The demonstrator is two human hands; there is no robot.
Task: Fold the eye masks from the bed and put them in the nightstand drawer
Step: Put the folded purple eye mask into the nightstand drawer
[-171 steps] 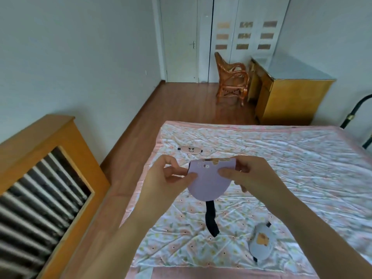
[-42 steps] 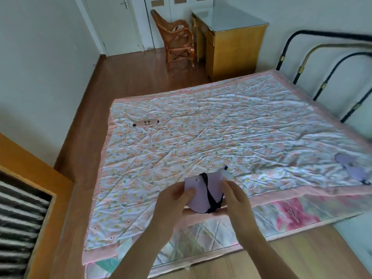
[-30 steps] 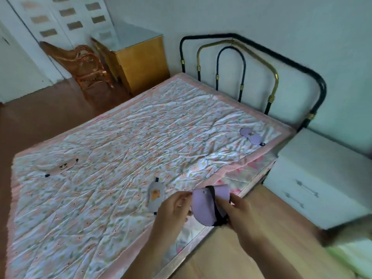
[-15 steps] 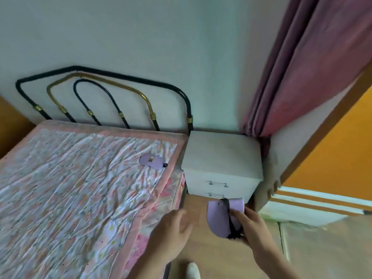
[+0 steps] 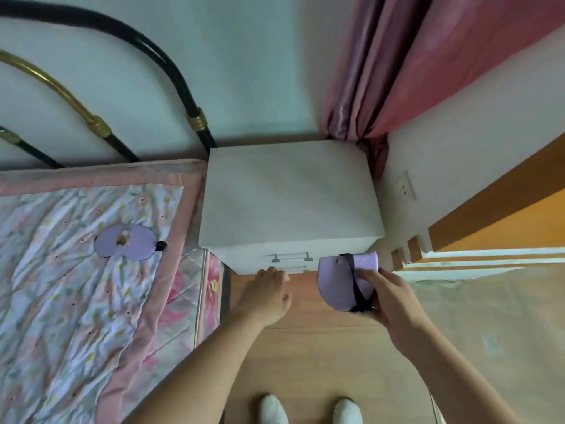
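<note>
Pale walls meet at a corner where a white nightstand [image 5: 290, 194] stands, its left side just beside the bed [image 5: 91, 286] and a pink curtain [image 5: 397, 65] hanging behind its right rear corner. Two drawers show on the nightstand front, one above the other, each with a bar handle; the upper drawer handle [image 5: 292, 257] is in plain sight, the lower drawer handle [image 5: 292, 268] partly hidden, and both drawers are closed, so nothing of their contents can be seen. The nightstand top is bare.

Two eye masks are in view. One folded purple eye mask [image 5: 344, 281], with a black strap wrapped round it, is held in the air in front of the nightstand's lower right corner; the right hand [image 5: 388, 296] has its grip pinching this mask, thumb on the face, fingers behind. The other, an unfolded purple eye mask [image 5: 123, 245], lies flat on the floral quilt near the bed's pink border, close to the nightstand side.

The left hand [image 5: 269, 293] reaches toward the lower drawer, fingertips at or just short of its handle; whether its grip is closed on anything I cannot tell. A strip of wooden floor [image 5: 321, 356] lies open between bed edge and the right wall, with two white-socked feet at the bottom edge.
</note>
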